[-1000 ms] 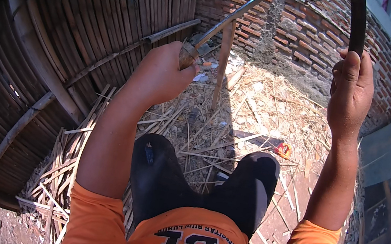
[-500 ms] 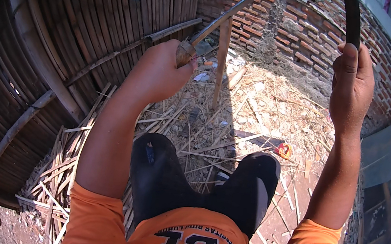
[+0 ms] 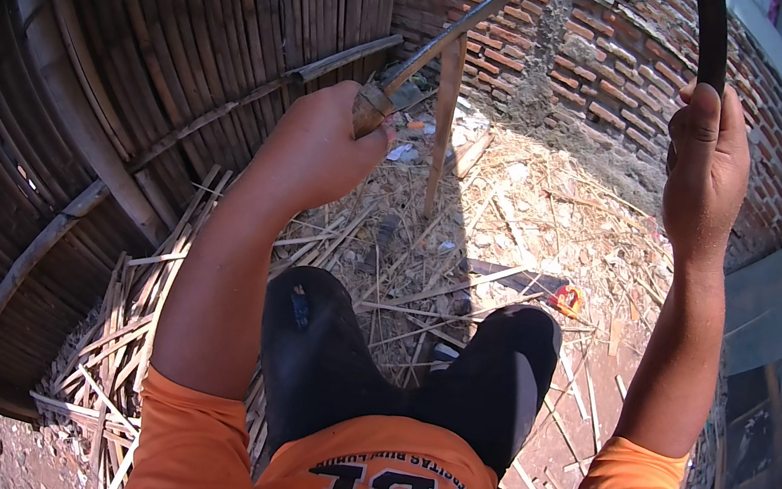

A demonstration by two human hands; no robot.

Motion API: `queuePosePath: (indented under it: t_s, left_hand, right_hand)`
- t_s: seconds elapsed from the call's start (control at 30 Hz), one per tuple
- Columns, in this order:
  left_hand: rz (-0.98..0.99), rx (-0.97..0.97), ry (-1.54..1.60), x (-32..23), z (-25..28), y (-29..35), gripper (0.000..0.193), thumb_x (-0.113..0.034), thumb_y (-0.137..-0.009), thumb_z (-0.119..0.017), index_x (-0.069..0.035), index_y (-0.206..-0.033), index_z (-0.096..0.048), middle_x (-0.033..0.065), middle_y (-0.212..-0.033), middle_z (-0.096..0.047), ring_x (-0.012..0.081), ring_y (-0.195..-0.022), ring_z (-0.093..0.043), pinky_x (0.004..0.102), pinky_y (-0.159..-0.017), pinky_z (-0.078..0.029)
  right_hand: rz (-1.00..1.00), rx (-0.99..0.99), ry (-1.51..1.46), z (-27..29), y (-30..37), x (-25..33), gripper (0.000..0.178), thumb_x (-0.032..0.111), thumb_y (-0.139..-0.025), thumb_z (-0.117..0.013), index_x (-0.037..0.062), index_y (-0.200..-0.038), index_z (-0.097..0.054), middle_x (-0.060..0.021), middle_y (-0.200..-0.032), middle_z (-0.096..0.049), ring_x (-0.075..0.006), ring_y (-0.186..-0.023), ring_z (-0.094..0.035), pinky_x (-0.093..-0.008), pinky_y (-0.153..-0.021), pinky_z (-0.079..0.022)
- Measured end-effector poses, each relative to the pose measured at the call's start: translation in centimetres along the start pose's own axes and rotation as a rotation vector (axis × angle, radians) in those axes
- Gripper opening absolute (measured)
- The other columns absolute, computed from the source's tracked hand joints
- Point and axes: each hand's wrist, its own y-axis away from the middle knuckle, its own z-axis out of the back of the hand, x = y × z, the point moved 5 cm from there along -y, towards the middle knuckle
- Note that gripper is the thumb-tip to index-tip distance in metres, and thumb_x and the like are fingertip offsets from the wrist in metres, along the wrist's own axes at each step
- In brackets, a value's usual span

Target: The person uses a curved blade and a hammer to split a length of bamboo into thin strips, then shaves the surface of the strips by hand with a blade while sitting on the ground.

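My left hand (image 3: 328,146) is closed around the wooden handle of a machete (image 3: 462,28), held up in front of me. Its long metal blade slants up and to the right. Just behind the blade, a narrow wooden stake (image 3: 442,131) stands upright; I cannot tell whether they touch. Off to the right, my raised right hand (image 3: 709,181) grips a dark, slightly curved strip (image 3: 711,34), the thumb lying along it. The strip's upper end runs out of the picture, so its kind does not show.
A bamboo-slat wall (image 3: 126,53) rises on the left, and a brick wall (image 3: 618,76) stands ahead. Split bamboo strips (image 3: 129,337) are heaped by my left side. Shavings (image 3: 539,201) cover the ground, with an orange object (image 3: 568,300) beyond my right knee (image 3: 523,340).
My right hand and the dark strip have shifted very slightly. The left hand and the machete stay practically where they were.
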Motion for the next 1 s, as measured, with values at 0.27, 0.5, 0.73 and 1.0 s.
queuePosePath:
  t_s: [0.27, 0.5, 0.73, 1.0]
  left_hand:
    - [-0.057, 0.024, -0.056, -0.7, -0.8, -0.1, 0.034, -0.027, -0.092, -0.075, 0.002, -0.104, -0.063, 0.0116, -0.082, -0.066, 0.0206, -0.073, -0.061, 0.0401, -0.069, -0.049]
    - [-0.05, -0.012, -0.015, -0.4, -0.3, 0.2, 0.034, -0.027, -0.092, -0.076, 0.002, -0.103, -0.063, 0.0111, -0.08, -0.064, 0.0206, -0.072, -0.059, 0.0408, -0.068, -0.048]
    - [-0.006, -0.008, -0.032, -0.3, -0.1, -0.1, 0.033, -0.028, -0.092, -0.075, 0.001, -0.1, -0.063, 0.0095, -0.078, -0.062, 0.0195, -0.07, -0.057, 0.0403, -0.067, -0.047]
    - [-0.037, 0.008, -0.012, -0.4, -0.6, 0.0, 0.034, -0.029, -0.093, -0.075, 0.001, -0.101, -0.062, 0.0085, -0.078, -0.061, 0.0192, -0.071, -0.057, 0.04, -0.066, -0.047]
  right_hand:
    - [-0.08, 0.306, 0.289, -2.1, 0.3, -1.1, 0.049, 0.047, -0.106, -0.054, 0.0008, -0.096, -0.065, -0.0096, -0.071, -0.058, -0.0189, -0.066, -0.054, -0.0359, -0.061, -0.042]
    - [-0.062, 0.159, 0.173, -0.2, 0.2, -0.9, 0.049, 0.05, -0.107, -0.051, 0.0027, -0.109, -0.062, -0.0065, -0.071, -0.058, -0.0154, -0.064, -0.053, -0.0333, -0.06, -0.042]
    - [-0.07, 0.255, 0.247, -0.7, 0.5, -1.5, 0.043, 0.044, -0.106, -0.055, 0.0025, -0.101, -0.064, -0.0099, -0.07, -0.059, -0.0197, -0.063, -0.054, -0.0366, -0.061, -0.042]
    - [-0.043, 0.132, 0.14, -0.2, 0.3, -1.3, 0.048, 0.05, -0.108, -0.048, 0.0045, -0.106, -0.062, -0.0073, -0.071, -0.06, -0.0152, -0.066, -0.057, -0.0322, -0.06, -0.043]
